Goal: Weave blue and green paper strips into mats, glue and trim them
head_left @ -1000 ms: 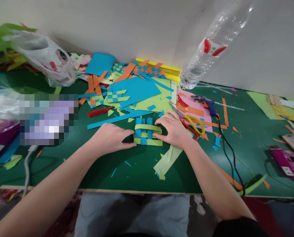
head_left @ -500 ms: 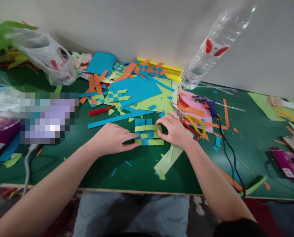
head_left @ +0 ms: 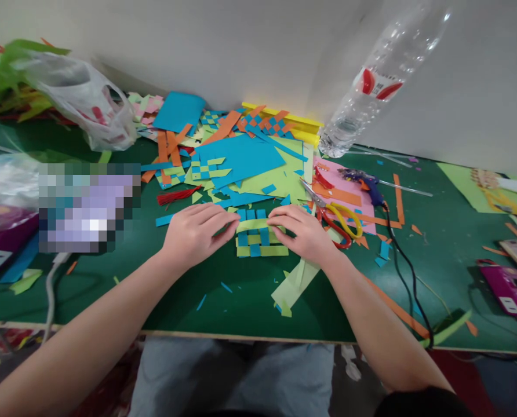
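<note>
In the head view, a small weave of blue and light green paper strips (head_left: 255, 250) lies flat on the green table in front of me. My left hand (head_left: 200, 234) is at its left side, thumb and fingertips pinched at the end of the top green paper strip (head_left: 254, 224). From the opposite side my right hand (head_left: 301, 231) pinches that same strip near its right end. Blue strip ends stick out above it. The fingertips hide both ends of the strip. A pale green paper piece (head_left: 291, 289) lies below my right hand.
Scissors (head_left: 345, 215) with yellow and red handles and a blue glue gun (head_left: 374, 191) lie to the right. Blue card (head_left: 241, 156), orange strips and a red tassel (head_left: 178, 196) are behind the weave. A plastic bottle (head_left: 371, 87) stands at the wall; a blurred-out device (head_left: 88, 208) lies left.
My left hand has moved up from the weave's lower left to the top strip's left end and closed there. My right hand has shifted slightly left along that strip.
</note>
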### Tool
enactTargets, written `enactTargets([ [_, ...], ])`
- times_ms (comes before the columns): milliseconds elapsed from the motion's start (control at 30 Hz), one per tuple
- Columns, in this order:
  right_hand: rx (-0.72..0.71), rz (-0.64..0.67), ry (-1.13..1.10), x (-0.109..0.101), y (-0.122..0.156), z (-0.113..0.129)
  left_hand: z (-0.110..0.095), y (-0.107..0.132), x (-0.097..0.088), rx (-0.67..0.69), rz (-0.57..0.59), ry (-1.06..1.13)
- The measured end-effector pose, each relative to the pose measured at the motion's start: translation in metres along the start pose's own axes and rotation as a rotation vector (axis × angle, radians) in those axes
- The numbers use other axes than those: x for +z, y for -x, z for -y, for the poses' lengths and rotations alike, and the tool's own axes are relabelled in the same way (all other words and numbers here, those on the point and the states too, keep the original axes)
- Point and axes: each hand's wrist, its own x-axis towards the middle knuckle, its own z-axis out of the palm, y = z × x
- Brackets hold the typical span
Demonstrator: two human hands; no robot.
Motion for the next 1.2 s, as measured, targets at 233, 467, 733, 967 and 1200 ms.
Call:
enactTargets([
  [233, 0.151, -0.096, -0.274, -0.002, -0.004, 0.018, 0.001, -0.003, 0.005, 0.069, 0.131, 0.058],
  [467, 0.274, -0.048, -0.435, -0.001, -0.006, 0.031, -0.003, -0.005, 0.005, 0.094, 0.122, 0.046],
  [733, 0.251, 0.002, -0.133, 0.009, 0.0, 0.003, 0.0, -0.002, 0.008, -0.02, 0.081, 0.15],
  [967, 0.136, 0.088, 0.018, 0.016, -0.006, 0.002, -0.005, -0.005, 0.006, -0.182, 0.078, 0.205],
  [1200, 0.229, 0.082, 0.18, 0.033, -0.012, 0.007, -0.006, -0.004, 0.007, -0.24, 0.101, 0.187],
])
